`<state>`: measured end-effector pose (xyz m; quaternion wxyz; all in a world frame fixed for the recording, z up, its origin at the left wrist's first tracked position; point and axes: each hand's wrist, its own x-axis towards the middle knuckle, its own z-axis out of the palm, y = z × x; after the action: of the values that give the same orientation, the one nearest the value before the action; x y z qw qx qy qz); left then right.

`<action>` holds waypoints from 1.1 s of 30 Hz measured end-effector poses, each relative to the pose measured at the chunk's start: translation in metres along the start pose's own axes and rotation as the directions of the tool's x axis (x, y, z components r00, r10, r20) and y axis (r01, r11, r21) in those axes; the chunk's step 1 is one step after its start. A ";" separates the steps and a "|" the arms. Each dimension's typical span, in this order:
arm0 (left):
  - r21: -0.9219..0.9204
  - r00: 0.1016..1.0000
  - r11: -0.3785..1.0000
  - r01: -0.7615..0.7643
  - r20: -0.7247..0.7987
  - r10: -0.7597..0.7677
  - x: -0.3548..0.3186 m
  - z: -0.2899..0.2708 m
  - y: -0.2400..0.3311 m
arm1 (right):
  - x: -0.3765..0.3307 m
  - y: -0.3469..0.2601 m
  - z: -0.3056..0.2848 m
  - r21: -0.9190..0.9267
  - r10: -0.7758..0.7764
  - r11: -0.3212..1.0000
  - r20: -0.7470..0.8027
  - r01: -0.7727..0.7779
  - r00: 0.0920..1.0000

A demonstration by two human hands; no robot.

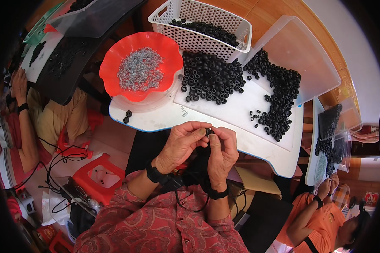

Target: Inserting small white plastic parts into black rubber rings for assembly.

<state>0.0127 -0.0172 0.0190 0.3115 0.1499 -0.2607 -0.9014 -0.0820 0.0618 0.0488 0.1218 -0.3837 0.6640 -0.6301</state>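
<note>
- Hands meet just above the near edge of the bench [223, 143]: the left hand [182, 145] and right hand [221, 154] are pressed close together, fingertips pinching a small black ring [210, 132] between them.
- Both wrists wear black bands, and patterned red sleeves run down to the lower edge.
- Two loose black rings [127, 117] lie on the white bench, to the left beside the red bowl.
- Farther out, a red wavy-rimmed bowl [114, 63] holds a heap of small silvery-grey pieces [140, 68].
- Right of the bowl sits a pile of black rings [211, 78] on the white board, with a second band of rings [280, 97] curving down the right side.
- Beyond these stands a white perforated basket [190, 17] with more black rings inside.
- To either side, other people work at their own boards.
</note>
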 end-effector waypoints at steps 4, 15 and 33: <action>-0.003 1.000 1.000 0.010 -0.004 -0.010 0.000 -0.001 0.000 | -0.001 0.001 0.000 0.020 0.005 1.000 -0.003 -0.005 1.000; -0.044 1.000 0.999 0.007 -0.003 -0.007 -0.001 -0.002 -0.001 | -0.004 0.000 0.004 0.017 0.009 1.000 -0.031 -0.009 0.999; -0.030 0.996 0.999 -0.022 -0.082 0.019 -0.003 -0.005 -0.005 | -0.005 -0.003 0.007 0.007 0.053 0.999 0.020 -0.053 0.998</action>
<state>0.0145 -0.0138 0.0124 0.3334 0.1792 -0.2355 -0.8951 -0.0732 0.0599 0.0494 0.1465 -0.3716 0.6703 -0.6255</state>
